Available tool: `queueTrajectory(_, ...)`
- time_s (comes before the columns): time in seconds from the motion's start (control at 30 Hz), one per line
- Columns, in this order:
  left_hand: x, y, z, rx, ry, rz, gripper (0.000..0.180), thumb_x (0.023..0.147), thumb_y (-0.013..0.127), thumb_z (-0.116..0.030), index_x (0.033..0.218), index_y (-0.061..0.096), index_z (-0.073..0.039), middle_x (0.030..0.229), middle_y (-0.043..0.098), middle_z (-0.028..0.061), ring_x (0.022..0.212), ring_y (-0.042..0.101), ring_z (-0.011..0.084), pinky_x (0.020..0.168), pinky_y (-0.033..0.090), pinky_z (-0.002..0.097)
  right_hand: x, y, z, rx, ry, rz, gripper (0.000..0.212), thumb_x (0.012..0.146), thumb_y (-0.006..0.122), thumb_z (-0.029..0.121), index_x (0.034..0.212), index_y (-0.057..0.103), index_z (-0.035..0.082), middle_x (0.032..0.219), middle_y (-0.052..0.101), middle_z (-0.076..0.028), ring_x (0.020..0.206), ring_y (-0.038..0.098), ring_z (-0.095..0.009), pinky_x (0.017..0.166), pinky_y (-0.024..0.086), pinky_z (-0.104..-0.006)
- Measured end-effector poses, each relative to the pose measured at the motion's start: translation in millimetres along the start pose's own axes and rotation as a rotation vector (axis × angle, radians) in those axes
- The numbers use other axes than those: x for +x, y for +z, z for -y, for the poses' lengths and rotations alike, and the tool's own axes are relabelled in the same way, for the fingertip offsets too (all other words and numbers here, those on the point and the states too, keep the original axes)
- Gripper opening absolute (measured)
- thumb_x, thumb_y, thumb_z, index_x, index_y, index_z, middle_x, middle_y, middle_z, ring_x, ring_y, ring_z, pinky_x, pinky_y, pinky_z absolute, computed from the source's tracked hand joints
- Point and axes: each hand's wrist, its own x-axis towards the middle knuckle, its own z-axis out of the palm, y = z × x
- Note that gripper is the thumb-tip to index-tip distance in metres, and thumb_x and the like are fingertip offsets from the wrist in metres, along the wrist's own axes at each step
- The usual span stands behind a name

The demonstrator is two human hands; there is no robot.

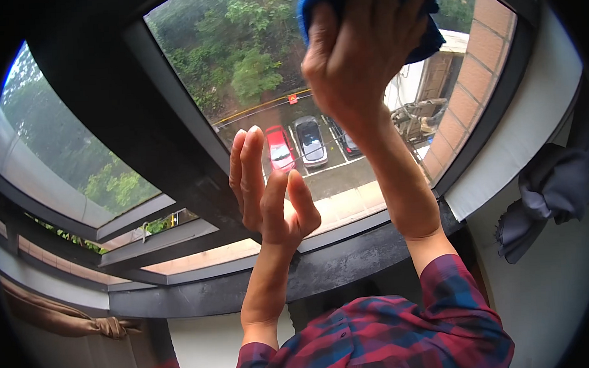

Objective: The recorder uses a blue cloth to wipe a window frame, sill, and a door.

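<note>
My right hand (pixel 361 56) reaches up and presses a blue cloth (pixel 430 43) against the upper part of the window pane (pixel 204 76). Its fingers lie over the cloth, which bunches out on both sides of them. Lower and to the left, my left hand (pixel 268 192) is raised in front of the same pane with its fingers apart and nothing in them. Whether its fingertips touch the glass, I cannot tell. Both forearms come up from plaid shirt sleeves.
A dark window frame (pixel 173 123) divides this pane from a tilted window (pixel 69 148) at left. Below runs a dark sill (pixel 200 290). A knotted brown curtain (pixel 110 327) hangs lower left, a dark grey one (pixel 544 193) at right. Parked cars (pixel 310 140) and trees stand outside.
</note>
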Motion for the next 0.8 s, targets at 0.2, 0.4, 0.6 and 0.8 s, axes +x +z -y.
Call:
queueTrajectory(0.2,60.9,1.7,5.1,-0.041,0.236,-0.035,0.045,0.098,0.052,-0.012,0.138,0.043,0.006,0.142,0.045,0.0379,0.135,0.044,0.0519,0.113,0.034,0.0588,-1.9,29.9,44.4,0.386,-0.297,-0.228,0.043,0.088,0.059,0.030,0.120,0.056,0.002,0.122,0.051,-0.018,0.107,0.050,-0.041,0.088,0.040,-0.0560)
queueTrajectory(0.4,44.9,-6.4,11.7,0.067,-0.041,0.240,0.060,0.092,0.067,-0.021,0.143,0.045,0.001,0.145,0.044,0.0347,0.133,0.043,0.0539,0.110,0.036,0.0550,-94.1,34.5,59.6,0.672,-0.365,-0.052,0.037,0.085,0.058,0.024,0.118,0.061,0.007,0.113,0.060,-0.009,0.101,0.058,-0.030,0.084,0.048,-0.0472)
queueTrajectory(0.6,-1.5,30.2,5.4,0.393,0.029,0.217,0.066,0.089,0.069,-0.026,0.145,0.044,0.000,0.149,0.037,0.0356,0.137,0.035,0.0562,0.112,0.032,0.0569,-139.6,60.4,-27.5,0.824,-0.531,0.149,0.044,0.086,0.054,0.019,0.129,0.058,0.009,0.123,0.058,-0.006,0.116,0.052,-0.027,0.096,0.044,-0.0431)
queueTrajectory(0.8,-155.3,20.8,-54.4,0.433,-0.449,0.406,0.071,0.089,0.063,-0.028,0.146,0.036,0.004,0.153,0.025,0.0406,0.145,0.016,0.0589,0.117,0.011,0.0659,-287.7,34.6,-12.7,0.669,-0.766,0.507,0.051,0.087,0.052,0.019,0.136,0.053,0.006,0.134,0.054,-0.009,0.125,0.049,-0.028,0.103,0.041,-0.0431)
